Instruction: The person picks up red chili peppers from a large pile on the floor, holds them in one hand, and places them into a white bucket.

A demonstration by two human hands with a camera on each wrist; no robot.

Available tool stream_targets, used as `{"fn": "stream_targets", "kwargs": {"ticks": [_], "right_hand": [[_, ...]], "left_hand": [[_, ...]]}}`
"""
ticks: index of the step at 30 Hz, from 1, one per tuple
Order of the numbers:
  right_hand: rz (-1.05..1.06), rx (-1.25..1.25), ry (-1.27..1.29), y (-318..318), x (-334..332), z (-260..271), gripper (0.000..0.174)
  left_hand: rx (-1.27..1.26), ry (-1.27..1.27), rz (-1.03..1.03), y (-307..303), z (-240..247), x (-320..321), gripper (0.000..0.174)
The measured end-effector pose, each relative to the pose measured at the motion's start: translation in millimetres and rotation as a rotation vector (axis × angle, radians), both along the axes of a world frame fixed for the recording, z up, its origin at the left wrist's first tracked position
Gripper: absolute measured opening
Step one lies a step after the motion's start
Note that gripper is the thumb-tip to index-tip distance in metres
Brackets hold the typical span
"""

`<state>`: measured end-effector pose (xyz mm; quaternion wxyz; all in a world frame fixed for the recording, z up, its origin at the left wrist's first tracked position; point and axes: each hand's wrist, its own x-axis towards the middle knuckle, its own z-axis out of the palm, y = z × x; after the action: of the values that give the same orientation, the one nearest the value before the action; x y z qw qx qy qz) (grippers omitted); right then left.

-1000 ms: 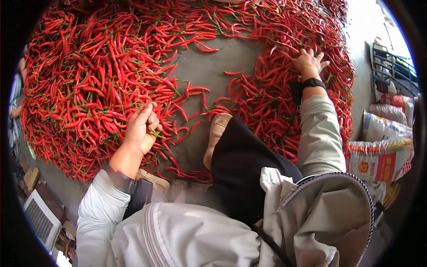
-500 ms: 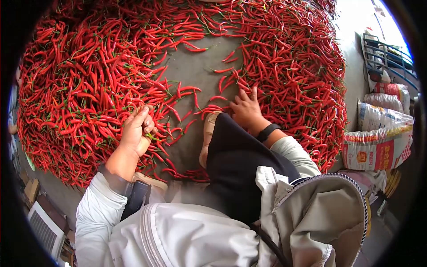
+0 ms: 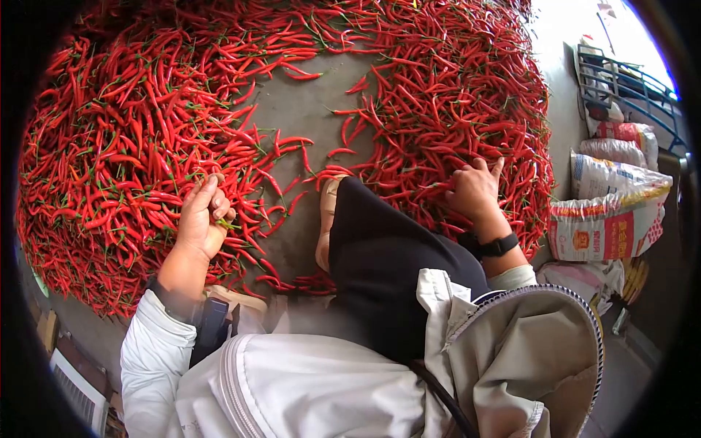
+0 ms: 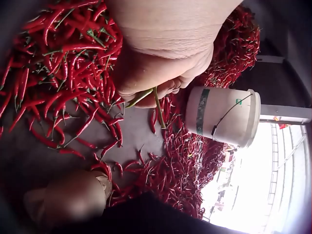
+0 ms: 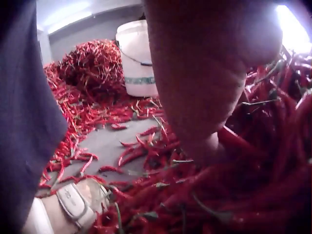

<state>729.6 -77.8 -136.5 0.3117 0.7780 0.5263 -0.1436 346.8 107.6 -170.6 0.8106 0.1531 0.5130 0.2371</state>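
Observation:
My left hand (image 3: 206,213) is curled in front of the large heap of red chilies (image 3: 131,146) on the left. Out of its grip stick slim green chilies (image 4: 159,113), their other ends hidden inside the fist. My right hand (image 3: 478,191) is over the right-hand spread of red chilies (image 3: 445,95), fingers spread, one stretched outward. In the right wrist view its fingertips reach down among the chilies, and no chili shows within a grip.
Between the heaps runs a strip of grey floor (image 3: 307,109) with loose chilies at its edges. A shoe (image 3: 327,223) stands by it. Beyond is a white bucket (image 4: 222,116). Printed sacks (image 3: 606,226) and a blue metal rack (image 3: 628,84) are at the right.
My right hand swept from the far right of the spread in toward the shoe, then back out to the right. The left hand keeps its grip on the green chilies.

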Motion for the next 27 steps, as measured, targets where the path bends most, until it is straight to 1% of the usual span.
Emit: {"fn": "stream_targets", "kwargs": {"ticks": [1, 2, 4, 6, 8, 10, 11, 12, 14, 15, 16, 18, 19, 20, 21, 22, 23, 24, 25, 26, 27], "right_hand": [[-0.056, 0.002, -0.005, 9.5, -3.6, 9.4, 0.032], [-0.06, 0.002, -0.006, 18.7, -1.4, 10.9, 0.032], [-0.172, 0.075, 0.115, 43.1, 11.8, 5.3, 0.029], [-0.094, 0.351, 0.057, 63.4, 36.1, -30.9, 0.026], [0.069, 0.545, -0.072, 91.4, 59.1, -66.6, 0.022], [-0.039, 0.547, 0.021, 121.2, 71.8, -101.7, 0.019], [-0.056, 0.389, -0.047, 125.0, 69.7, -107.3, 0.02], [-0.055, 0.391, -0.041, 128.5, 71.3, -110.0, 0.02], [0.002, 0.295, -0.121, 129.3, 75.9, -112.1, 0.022], [0.057, 0.356, -0.136, 123.6, 78.0, -111.4, 0.022], [0.052, 0.356, -0.138, 120.6, 76.0, -112.2, 0.022], [0.051, 0.5, -0.032, 116.9, 63.3, -109.0, 0.019], [0.078, 0.671, 0.017, 111.0, 47.9, -104.9, 0.014], [0.096, 0.792, 0.147, 108.9, 32.7, -101.4, 0.013], [0.157, 0.916, 0.317, 106.6, 21.2, -110.6, 0.014], [0.135, 0.889, 0.548, 106.3, 0.9, -105.4, 0.018], [-0.03, 0.996, 0.836, 104.8, -23.9, -100.4, 0.025], [-0.034, 0.862, 0.967, 106.0, -44.1, -88.1, 0.032], [0.033, 0.775, 1.142, 107.8, -61.3, -80.3, 0.033], [0.027, 0.693, 1.195, 112.4, -82.2, -62.4, 0.042], [0.112, 0.533, 1.153, 119.1, -98.1, -46.4, 0.056]], "left_hand": [[-0.008, -0.002, 0.001, -0.4, -3.0, -0.5, 0.012], [-0.014, -0.003, 0.003, -0.5, -5.9, -0.4, 0.012], [-0.015, 0.012, 0.003, -1.1, -7.6, 2.5, 0.014], [-0.015, 0.015, -0.002, -1.9, -3.2, 8.5, 0.013], [-0.01, 0.025, -0.015, -0.5, -2.3, 12.3, 0.013], [0.003, 0.034, -0.03, 1.9, 2.1, 17.2, 0.012], [0.003, 0.022, -0.03, 2.6, 1.7, 18.1, 0.012], [0.005, 0.028, -0.028, 3.3, 2.8, 20.1, 0.012], [-0.014, 0.004, -0.028, 3.3, 5.6, 25.2, 0.012], [-0.003, 0.012, -0.032, 2.5, 6.4, 28.1, 0.012], [-0.002, 0.011, -0.038, 2.7, 6.0, 29.9, 0.012], [-0.003, 0.023, -0.058, 0.4, 3.5, 34.7, 0.012], [-0.009, 0.02, -0.059, -1.3, 4.9, 39.5, 0.012], [-0.014, 0.014, -0.066, -3.2, 3.4, 43.4, 0.012], [-0.018, 0.021, -0.08, -4.7, 1.6, 46.8, 0.013], [-0.02, 0.029, -0.091, -6.0, 0.9, 50.2, 0.013], [-0.019, 0.029, -0.097, -8.1, 2.7, 54.9, 0.013], [-0.02, 0.027, -0.1, -10.2, 3.8, 59.0, 0.013], [0.005, 0.015, -0.134, -11.7, 4.5, 63.4, 0.011], [0.031, 0.005, -0.167, -13.4, 5.7, 68.2, 0.009], [0.02, 0.03, -0.162, -15.2, 9.0, 74.3, 0.01]]}}
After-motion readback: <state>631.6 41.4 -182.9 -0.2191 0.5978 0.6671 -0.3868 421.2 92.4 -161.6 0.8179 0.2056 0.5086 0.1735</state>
